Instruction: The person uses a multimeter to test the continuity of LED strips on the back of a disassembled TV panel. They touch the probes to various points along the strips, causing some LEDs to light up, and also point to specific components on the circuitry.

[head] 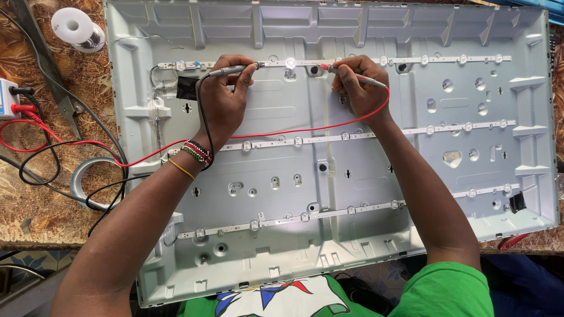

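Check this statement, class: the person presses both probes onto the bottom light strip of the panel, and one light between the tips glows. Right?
Wrong strip. The head view shows the left hand and right hand pressing the probes onto the top light strip; the glowing light sits between the tips.

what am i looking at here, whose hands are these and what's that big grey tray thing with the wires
This single picture comes from a camera worn on a person's head, looking down at their own two hands. The big grey thing is a metal back panel lying flat on a patterned table. Three thin light strips cross it; one small light on the top strip glows. The left hand holds a black probe to that strip, and the right hand holds a red probe to it. Their red and black wires run left towards a small box. A spool and a roll of tape lie nearby.
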